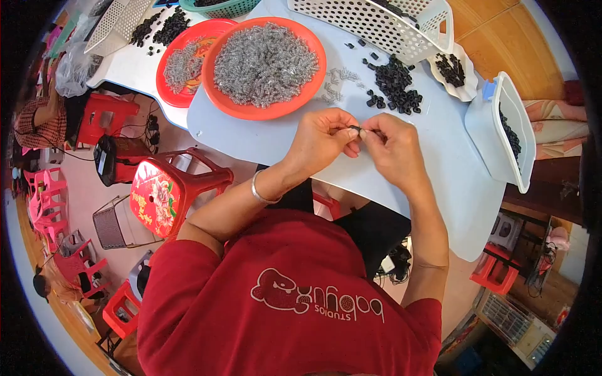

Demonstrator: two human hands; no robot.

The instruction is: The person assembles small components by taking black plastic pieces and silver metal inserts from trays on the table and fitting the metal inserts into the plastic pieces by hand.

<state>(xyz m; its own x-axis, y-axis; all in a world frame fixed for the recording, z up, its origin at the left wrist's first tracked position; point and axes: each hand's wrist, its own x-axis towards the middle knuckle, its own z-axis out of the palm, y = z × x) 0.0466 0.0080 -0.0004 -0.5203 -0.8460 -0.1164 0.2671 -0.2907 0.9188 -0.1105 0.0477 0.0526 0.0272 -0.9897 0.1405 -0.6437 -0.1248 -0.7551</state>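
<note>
My left hand (323, 139) and my right hand (392, 145) meet over the near part of the light blue table (263, 139). Between their fingertips is a small black piece (355, 128), pinched from both sides; its exact shape is mostly covered by the fingers. Beyond the hands lies a loose pile of small black plastic parts (395, 84). Left of that pile, a few small metal springs (335, 81) are scattered on the tabletop. An orange-red round tray (318, 75) heaped with metal springs (263, 66) stands to the left of the pile.
A red plate (164, 78) with more springs sits under the tray's left side. White perforated baskets (370, 28) stand at the back. To the right are a scalloped white dish (467, 91) and a pale bin (495, 147), both with black parts. A red stool (160, 197) stands at left.
</note>
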